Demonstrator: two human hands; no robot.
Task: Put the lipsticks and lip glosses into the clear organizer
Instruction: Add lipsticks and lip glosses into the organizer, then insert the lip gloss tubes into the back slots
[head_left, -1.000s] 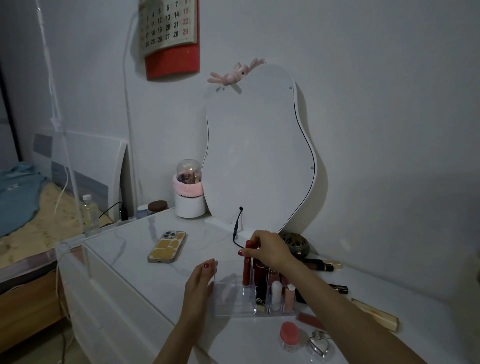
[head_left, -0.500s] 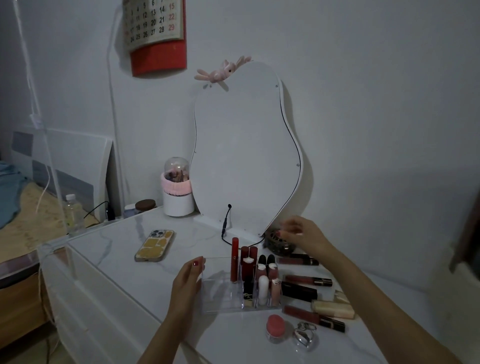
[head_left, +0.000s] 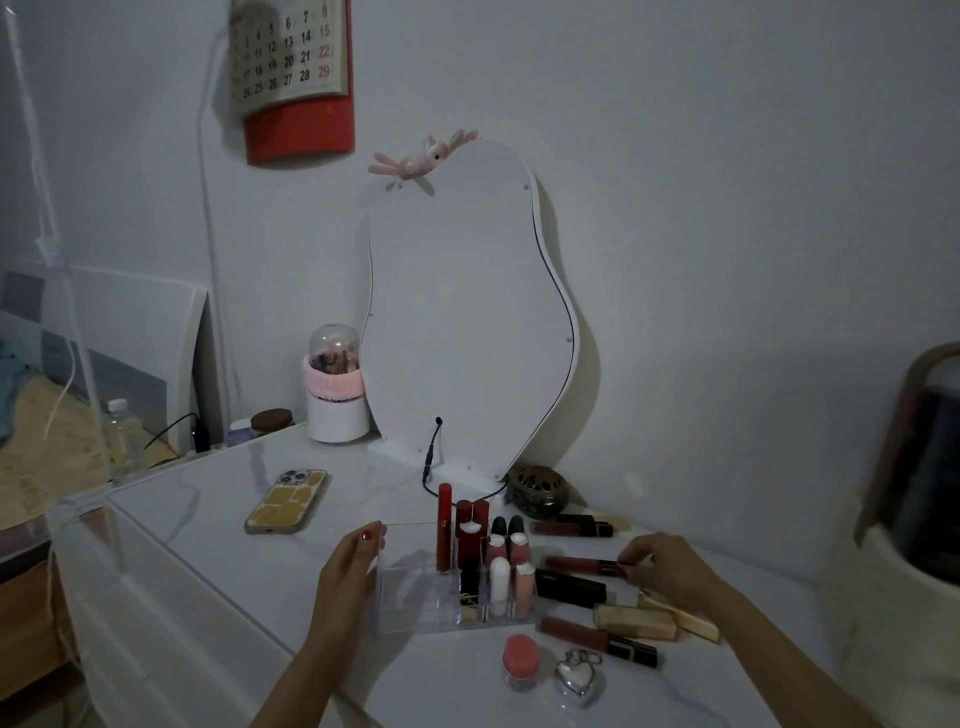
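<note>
While two hands (head_left: 345, 571) work, one organizer (head_left: 410, 603) stands.

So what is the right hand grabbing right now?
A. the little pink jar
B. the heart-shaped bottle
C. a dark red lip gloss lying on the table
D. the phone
C: the right hand has its fingers pinched on the end of a dark red lip gloss lying flat to the right of the clear organizer.

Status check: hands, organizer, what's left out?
Left hand steadies clear organizer. Right hand pinches dark red lip gloss lying on the table. Several tubes outside, nothing blocking.
</note>
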